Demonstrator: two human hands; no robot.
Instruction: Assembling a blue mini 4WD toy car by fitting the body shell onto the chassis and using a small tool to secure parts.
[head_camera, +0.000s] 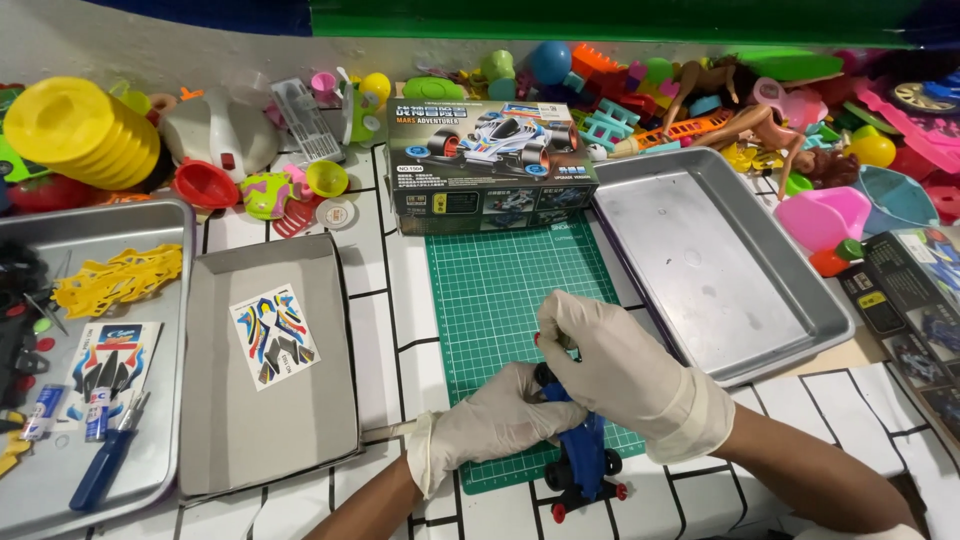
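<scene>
Both gloved hands, left hand (495, 420) and right hand (615, 365), grip blue toy car (583, 455)

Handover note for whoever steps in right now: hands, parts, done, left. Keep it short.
Left hand, gloved, grips the front of the small blue toy race car on the green cutting mat.
Right hand, gloved, pinches something small above the car's front end; what it is cannot be made out.
Done: the car has its body and black wheels on.
Left: the colourful sticker sheet lies in the grey cardboard lid, apparently unused. The yellow plastic part frame and blue-handled screwdriver lie in the left metal tray. The right metal tray holds nothing.
</scene>
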